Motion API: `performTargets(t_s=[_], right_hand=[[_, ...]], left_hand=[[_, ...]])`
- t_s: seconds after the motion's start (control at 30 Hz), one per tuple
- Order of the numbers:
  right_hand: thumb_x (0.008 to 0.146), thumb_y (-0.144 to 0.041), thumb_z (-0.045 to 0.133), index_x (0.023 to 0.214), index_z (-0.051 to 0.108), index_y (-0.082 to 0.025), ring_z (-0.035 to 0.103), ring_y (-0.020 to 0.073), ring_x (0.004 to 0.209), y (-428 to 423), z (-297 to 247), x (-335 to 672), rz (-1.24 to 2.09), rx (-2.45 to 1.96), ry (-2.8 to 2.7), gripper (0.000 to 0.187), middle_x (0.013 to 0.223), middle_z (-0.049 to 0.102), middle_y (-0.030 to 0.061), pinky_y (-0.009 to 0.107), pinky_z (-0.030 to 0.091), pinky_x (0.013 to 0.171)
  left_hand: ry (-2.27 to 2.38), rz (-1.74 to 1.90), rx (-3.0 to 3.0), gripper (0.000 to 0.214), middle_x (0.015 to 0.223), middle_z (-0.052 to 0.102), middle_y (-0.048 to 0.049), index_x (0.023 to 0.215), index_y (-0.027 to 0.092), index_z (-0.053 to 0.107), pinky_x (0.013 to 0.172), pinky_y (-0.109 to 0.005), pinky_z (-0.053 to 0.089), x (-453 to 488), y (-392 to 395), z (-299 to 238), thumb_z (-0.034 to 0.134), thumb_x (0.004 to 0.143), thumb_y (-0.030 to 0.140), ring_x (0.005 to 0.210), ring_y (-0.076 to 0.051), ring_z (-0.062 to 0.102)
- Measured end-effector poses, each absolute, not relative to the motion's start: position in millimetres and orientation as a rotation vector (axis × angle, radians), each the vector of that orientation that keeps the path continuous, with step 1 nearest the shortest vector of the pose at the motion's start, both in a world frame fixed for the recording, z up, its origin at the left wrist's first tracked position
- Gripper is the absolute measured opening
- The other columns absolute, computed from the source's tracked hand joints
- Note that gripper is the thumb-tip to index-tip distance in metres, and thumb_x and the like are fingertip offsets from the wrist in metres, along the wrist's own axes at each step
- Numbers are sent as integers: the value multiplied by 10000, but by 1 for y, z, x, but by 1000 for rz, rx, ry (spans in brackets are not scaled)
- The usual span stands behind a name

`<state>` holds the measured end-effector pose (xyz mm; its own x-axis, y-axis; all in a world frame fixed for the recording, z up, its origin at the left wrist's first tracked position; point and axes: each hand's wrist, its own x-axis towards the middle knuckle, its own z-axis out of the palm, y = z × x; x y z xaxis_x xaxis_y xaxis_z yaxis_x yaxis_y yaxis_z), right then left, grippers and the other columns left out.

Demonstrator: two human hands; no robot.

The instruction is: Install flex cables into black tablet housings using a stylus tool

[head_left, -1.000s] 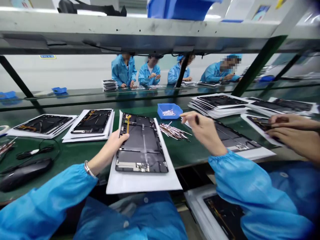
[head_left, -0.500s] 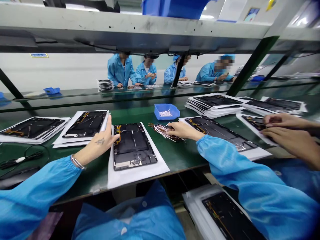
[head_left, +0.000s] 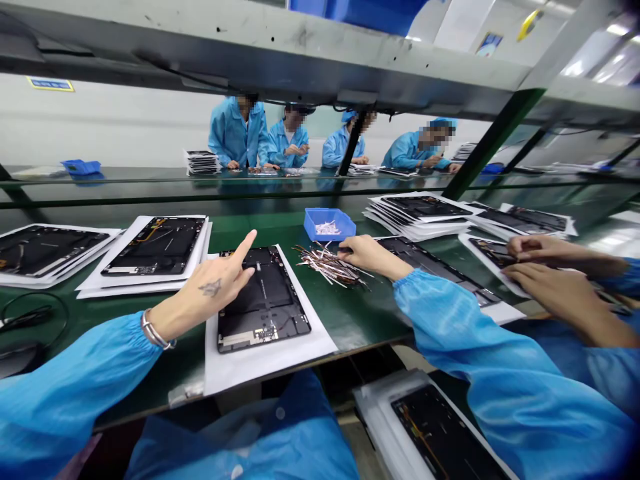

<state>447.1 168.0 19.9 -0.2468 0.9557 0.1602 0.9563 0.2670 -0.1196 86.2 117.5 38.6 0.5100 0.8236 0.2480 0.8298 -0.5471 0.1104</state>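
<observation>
In front of me an open tablet housing with black innards lies on a white sheet. Over its left upper part is my left hand, index finger stretched out and thumb apart, holding nothing. My right hand is at the right edge of a loose pile of thin brown and white strips. Its fingers are curled and pressed together, and what lies between the fingertips is hidden. Just behind the pile stands a blue bin with small white and pink pieces in it.
Stacked housings on sheets lie at left and at back right. Another housing lies beyond my right forearm. A co-worker's hands work at the far right. A shelf beam crosses overhead; a cable lies at left.
My left hand has moved right, from the housing's left edge to over its upper part. At the pile, my right hand has shifted slightly and the strips look more spread. The view has tilted slightly.
</observation>
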Motion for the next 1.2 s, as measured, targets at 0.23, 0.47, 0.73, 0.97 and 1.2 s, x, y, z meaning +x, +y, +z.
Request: performTargets(t_s=[0.23, 0.47, 0.73, 0.97, 1.2], right_hand=[[749, -210, 633, 688, 685, -184, 653, 207, 669, 169, 27, 453, 122, -1753, -2245, 84, 687, 710, 30, 252, 423, 606], [733, -223, 596, 687, 685, -192, 658, 239, 734, 163, 30, 462, 35, -1700, -2178, 105, 742, 722, 60, 272, 435, 646], [713, -207, 560, 669, 647, -175, 588, 186, 630, 155, 16, 457, -56, -1660, -2095, 103, 704, 672, 43, 268, 409, 617], [820, -252, 577, 783, 686, -161, 620, 227, 790, 155, 24, 454, -229, -1641, -1976, 147, 844, 670, 90, 302, 436, 697], [785, -137, 585, 795, 695, -190, 604, 234, 817, 142, 40, 447, -366, -1618, -2092, 122, 891, 640, 75, 305, 385, 649]], left_hand=[[-1387, -320, -2750, 597, 806, 682, -35, 1560, 190, 207, 650, -286, 453, 83, 121, 31, 395, 1002, 290, 700, -216, 654], [-1280, -247, -2731, 452, 1167, 704, -93, 1453, 244, 456, 798, -368, 531, 84, 118, 30, 390, 1008, 284, 958, -279, 701], [-1342, -228, -2751, 429, 1208, 695, -88, 1408, 243, 520, 834, -406, 548, 86, 115, 34, 374, 1007, 269, 1017, -296, 696], [-1260, -251, -2739, 402, 1172, 702, -74, 1377, 229, 542, 821, -374, 544, 77, 121, 29, 381, 1012, 274, 1001, -276, 692], [-493, -654, -2715, 364, 887, 688, -63, 1222, 152, 613, 572, -240, 471, 90, 73, 53, 347, 981, 90, 724, -163, 644]])
